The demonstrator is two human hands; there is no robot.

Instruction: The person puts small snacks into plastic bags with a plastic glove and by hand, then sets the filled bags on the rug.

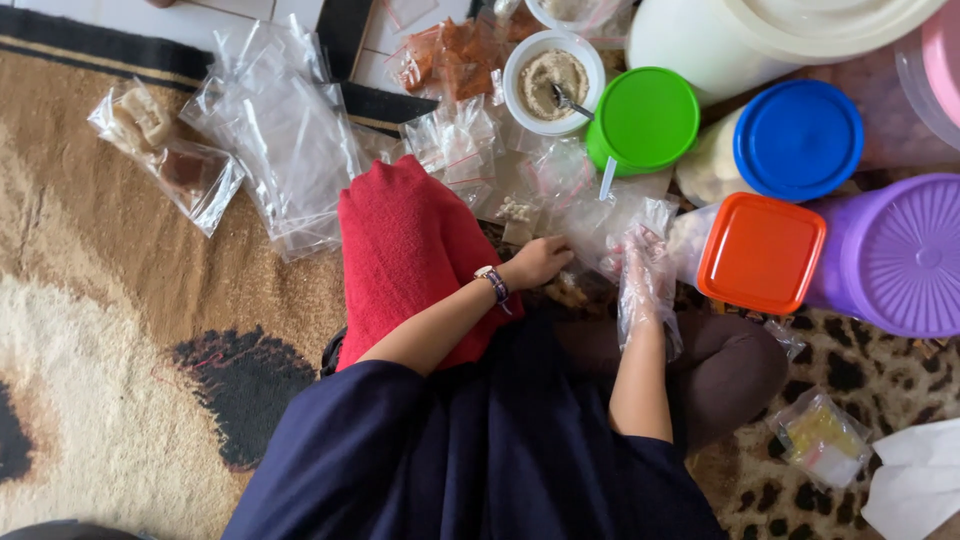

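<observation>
Left hand (pixel 540 262) bare, wristwatch (pixel 492 281) on, fingers curled down onto small clear bags (pixel 590 215) lying on the floor just ahead of the knees; whether it pinches one or only presses cannot be told. Right hand (pixel 645 275) inside a loose clear plastic glove, fingers half open, tips touching the same bags, grip not discernible. A red cloth (pixel 405 250) drapes over the left knee, touching the left forearm. Just right of the gloved hand, a square tub with an orange lid (pixel 760 250); beyond it a purple round tub (pixel 895 255), touching. Above them a blue-lidded jar (pixel 798 140) and a green-lidded jar (pixel 645 118), close together. Left of the green lid, a white bowl (pixel 520 62) of beige powder with a spoon (pixel 568 100) in it. A big white bucket (pixel 720 40) sits at the top edge. More red-striped zip bags (pixel 455 140) lie between bowl and cloth; a larger heap of empty bags (pixel 280 130) spreads farther left, with one filled bag of brown lumps (pixel 165 155) beside it. Orange-filled packets (pixel 450 55) lie near the top. By the right knee, a small packet with yellow contents (pixel 820 435). Brown patterned carpet (pixel 120 330) lies open to the left; the right side is crowded.
</observation>
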